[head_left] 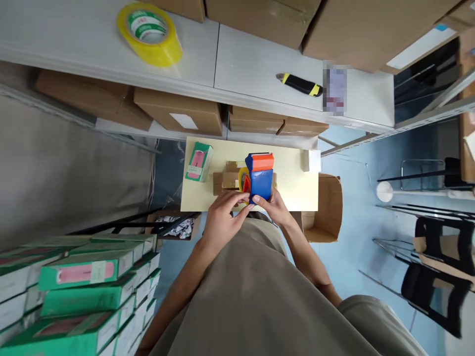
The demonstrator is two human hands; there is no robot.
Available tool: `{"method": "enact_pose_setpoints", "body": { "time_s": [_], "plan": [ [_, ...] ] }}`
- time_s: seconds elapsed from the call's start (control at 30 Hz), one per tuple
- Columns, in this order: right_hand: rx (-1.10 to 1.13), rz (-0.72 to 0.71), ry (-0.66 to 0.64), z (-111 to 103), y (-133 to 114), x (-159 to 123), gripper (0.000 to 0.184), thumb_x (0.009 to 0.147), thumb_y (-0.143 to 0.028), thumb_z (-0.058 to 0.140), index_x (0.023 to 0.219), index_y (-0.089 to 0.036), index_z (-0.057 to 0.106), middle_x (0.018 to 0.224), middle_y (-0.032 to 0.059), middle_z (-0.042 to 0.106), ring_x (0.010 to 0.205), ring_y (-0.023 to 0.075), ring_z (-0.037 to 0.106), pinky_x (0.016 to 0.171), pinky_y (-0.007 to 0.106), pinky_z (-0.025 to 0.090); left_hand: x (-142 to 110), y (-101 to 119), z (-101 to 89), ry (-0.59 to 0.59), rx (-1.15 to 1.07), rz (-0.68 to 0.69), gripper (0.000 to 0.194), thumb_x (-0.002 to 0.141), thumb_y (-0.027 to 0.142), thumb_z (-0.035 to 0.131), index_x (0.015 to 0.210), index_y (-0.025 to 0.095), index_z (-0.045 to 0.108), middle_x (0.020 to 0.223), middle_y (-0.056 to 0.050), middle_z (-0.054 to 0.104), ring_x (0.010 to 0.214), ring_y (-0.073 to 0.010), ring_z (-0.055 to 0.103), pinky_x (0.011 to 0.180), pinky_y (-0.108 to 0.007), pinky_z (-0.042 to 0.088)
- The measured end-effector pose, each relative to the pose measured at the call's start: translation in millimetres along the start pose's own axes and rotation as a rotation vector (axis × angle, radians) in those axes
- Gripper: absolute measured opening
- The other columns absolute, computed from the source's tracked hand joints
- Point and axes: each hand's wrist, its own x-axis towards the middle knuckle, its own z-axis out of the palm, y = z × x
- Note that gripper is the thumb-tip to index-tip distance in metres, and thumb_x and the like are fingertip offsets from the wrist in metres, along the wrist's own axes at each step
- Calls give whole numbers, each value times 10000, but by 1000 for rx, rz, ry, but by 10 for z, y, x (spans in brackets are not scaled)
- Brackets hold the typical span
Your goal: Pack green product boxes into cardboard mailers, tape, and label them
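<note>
A blue and orange tape dispenser (261, 184) with a toothed cutting edge at its top stands out over the pale yellow table (297, 185). My right hand (275, 207) grips its lower right side, thumb across the front. At its lower left edge, the fingers of my left hand (224, 211) are closed in a pinch against it; the fingertips are partly hidden. A yellow tape roll (242, 179) shows behind the dispenser's left side. Beneath lies a small brown carton (222, 184), mostly covered. To the left on the table is a green box with a pink picture (199, 161).
A grey shelf (248, 64) ahead carries a yellow tape roll (150, 34), a utility knife (301, 84) and cartons. Green boxes (85, 272) are stacked at left. An open carton (326, 207) stands right of the table; black chairs (434, 291) are farther right.
</note>
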Motion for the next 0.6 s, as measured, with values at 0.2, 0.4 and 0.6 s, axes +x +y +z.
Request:
{"method": "enact_pose_setpoints", "body": {
  "time_s": [0.2,0.4,0.6],
  "plan": [
    [-131,-41,-100,-488,59,-70,600,942,-779,848,1182,-245,722,1082,89,832,957,280,782,899,448,675,111,235,0,237,-93,-312,362,1041,535,826,1273,258,845,950,-42,871,903,-261,870,912,-398,733],
    [-436,-237,-205,-888,81,-25,539,1034,-731,776,1275,-251,731,1218,126,815,1146,332,777,1020,496,674,436,469,93,219,-92,-254,593,957,699,841,1340,247,810,1081,-90,828,1116,-317,842,990,-461,735],
    [-623,-501,-288,-1103,99,71,500,1102,-657,712,1384,-245,696,1326,165,802,1274,366,761,1136,568,644,616,567,185,12,-141,-202,434,997,660,810,1210,286,865,1196,-105,826,1153,-308,817,1004,-476,729]
  ]
}}
